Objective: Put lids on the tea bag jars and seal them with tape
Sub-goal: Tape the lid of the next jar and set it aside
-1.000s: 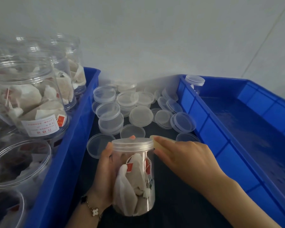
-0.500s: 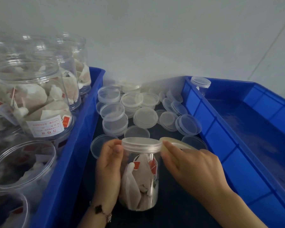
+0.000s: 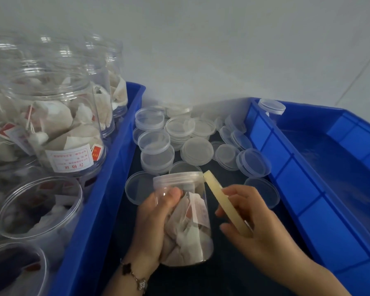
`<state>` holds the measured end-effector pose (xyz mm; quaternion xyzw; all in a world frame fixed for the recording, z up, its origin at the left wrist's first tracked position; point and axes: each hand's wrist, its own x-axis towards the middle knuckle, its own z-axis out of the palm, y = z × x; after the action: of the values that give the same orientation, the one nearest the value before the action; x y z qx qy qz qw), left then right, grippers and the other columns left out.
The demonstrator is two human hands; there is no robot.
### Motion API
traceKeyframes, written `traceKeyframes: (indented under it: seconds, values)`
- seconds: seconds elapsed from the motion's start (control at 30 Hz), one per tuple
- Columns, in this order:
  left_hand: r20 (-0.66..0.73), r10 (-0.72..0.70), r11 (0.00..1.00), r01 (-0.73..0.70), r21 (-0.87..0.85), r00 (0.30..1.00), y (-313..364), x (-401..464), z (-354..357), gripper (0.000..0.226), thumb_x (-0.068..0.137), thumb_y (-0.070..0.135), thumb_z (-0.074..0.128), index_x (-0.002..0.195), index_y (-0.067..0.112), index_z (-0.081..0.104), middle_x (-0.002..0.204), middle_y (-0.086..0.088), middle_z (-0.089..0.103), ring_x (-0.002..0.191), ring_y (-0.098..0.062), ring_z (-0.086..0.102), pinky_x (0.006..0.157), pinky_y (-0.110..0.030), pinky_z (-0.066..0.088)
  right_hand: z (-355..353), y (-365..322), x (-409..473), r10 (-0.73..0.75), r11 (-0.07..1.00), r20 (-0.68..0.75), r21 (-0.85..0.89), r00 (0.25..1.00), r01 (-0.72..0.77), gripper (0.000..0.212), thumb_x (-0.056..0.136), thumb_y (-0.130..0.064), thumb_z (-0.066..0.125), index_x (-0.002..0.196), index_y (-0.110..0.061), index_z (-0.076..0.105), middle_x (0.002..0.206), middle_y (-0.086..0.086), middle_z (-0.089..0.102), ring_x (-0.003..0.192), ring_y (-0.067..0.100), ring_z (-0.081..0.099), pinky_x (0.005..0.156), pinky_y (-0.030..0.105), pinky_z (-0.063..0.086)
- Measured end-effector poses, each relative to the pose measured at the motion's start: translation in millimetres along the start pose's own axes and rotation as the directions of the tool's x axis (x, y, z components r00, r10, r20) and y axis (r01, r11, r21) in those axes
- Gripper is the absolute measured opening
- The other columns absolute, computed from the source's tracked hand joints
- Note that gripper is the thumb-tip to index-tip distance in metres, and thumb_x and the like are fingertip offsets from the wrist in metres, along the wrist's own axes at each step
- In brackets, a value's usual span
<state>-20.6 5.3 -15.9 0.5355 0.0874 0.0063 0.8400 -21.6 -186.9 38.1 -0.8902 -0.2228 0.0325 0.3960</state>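
Left hand (image 3: 156,223) wraps a lidded jar (image 3: 184,218) of tea bags, tilted on the dark surface between two blue bins | right hand (image 3: 252,223) pinches a tape roll (image 3: 226,202), its end at the lid (image 3: 177,178) seam, seemingly for sealing | spare lids (image 3: 197,150) behind

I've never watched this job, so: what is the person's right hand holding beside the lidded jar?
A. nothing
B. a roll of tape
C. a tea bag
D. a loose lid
B: the right hand pinches a thin yellowish roll of tape, whose top end meets the lid of the jar.
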Motion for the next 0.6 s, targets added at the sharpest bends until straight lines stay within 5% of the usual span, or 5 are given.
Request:
traceKeyframes:
  seconds: [0.07, 0.17, 0.37, 0.6]
  values:
    - [0.017, -0.029, 0.999, 0.030, -0.045, 0.999, 0.6, 1.3, -1.2, 0.060, 0.064, 0.046, 0.072, 0.107, 0.006, 0.065, 0.098, -0.015, 0.072, 0.090, -0.029, 0.071, 0.063, -0.034, 0.057, -3.4, -0.4, 1.4, -0.217, 0.959, -0.105, -0.207, 0.970, 0.193, 0.048, 0.081, -0.042, 0.057, 0.119, -0.060, 0.035, 0.105, -0.022, 0.062, 0.091, -0.005, 0.062, 0.074, 0.014, 0.054]
    - [0.012, -0.028, 0.997, 0.028, -0.072, 1.000, -1.7, 3.2, -3.5, 0.065, 0.058, 0.044, 0.073, 0.108, 0.004, 0.065, 0.100, -0.016, 0.072, 0.092, -0.031, 0.070, 0.065, -0.036, 0.057, -13.0, 2.9, 4.5, -0.444, 0.821, -0.164, -0.468, 0.881, 0.327, 0.045, 0.083, -0.027, 0.069, 0.126, -0.024, 0.056, 0.096, -0.005, 0.066, 0.079, 0.004, 0.061, 0.067, 0.017, 0.054]
    - [0.002, 0.012, 1.000, -0.012, -0.022, 1.000, -4.9, 2.6, -6.4, 0.070, 0.050, 0.058, 0.079, 0.099, 0.009, 0.071, 0.100, -0.018, 0.071, 0.093, -0.036, 0.069, 0.075, -0.046, 0.055, -40.5, 7.2, 13.8, -0.312, 0.853, -0.161, -0.481, 0.936, 0.201, 0.039, 0.078, -0.015, 0.077, 0.115, -0.021, 0.068, 0.079, -0.004, 0.069, 0.065, 0.016, 0.066, 0.052, 0.040, 0.055]
    - [0.182, -0.003, 0.989, 0.031, -0.148, 0.983, -0.4, -1.5, -0.4, 0.077, 0.038, 0.063, 0.085, 0.094, 0.010, 0.074, 0.099, -0.018, 0.070, 0.087, -0.032, 0.069, 0.064, -0.035, 0.056, -33.5, 16.4, 27.8, -0.299, 0.778, -0.139, -0.608, 0.944, 0.156, 0.041, 0.075, -0.007, 0.078, 0.113, -0.019, 0.069, 0.071, 0.000, 0.064, 0.057, 0.024, 0.060, 0.043, 0.041, 0.052]
